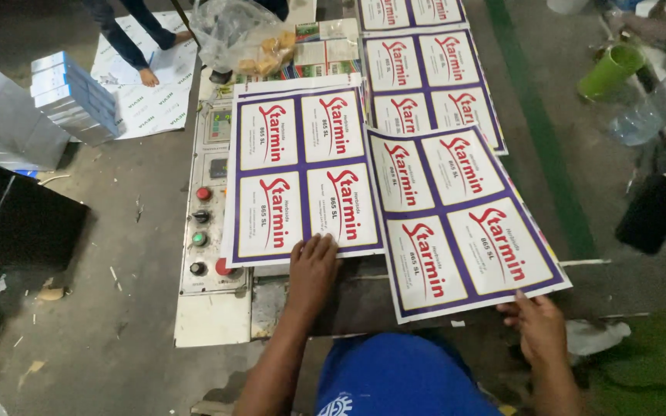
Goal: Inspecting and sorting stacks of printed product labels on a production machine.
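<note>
The left hand [311, 266] lies flat, fingers together and extended, pressing on the lower edge of the left printed sheet [300, 173], which rests on the table [217, 316]. The right hand [539, 327] is clamped on the lower right corner of the right printed sheet [462, 216], thumb on top and fingers beneath; this sheet lies at an angle, its upper left corner overlapping the edge of the left sheet. Both sheets carry four white labels with red lettering inside a purple border. More sheets of the same kind [425, 69] lie further back in a row.

Step in hand, as judged: one sheet is held down while the angled sheet is being positioned or lifted by its corner.

Next move, as judged: the angled sheet requires rotation to square its edges with its neighbour. Keep the pinch light to avoid creasing the corner.

Adjacent items: a control panel [206, 208] with red, green and black buttons just left of the sheets; a clear plastic bag [244, 35] behind; a green cup [610, 69] at right; another person's bare feet [148, 77] on a white sheet on the floor.
</note>
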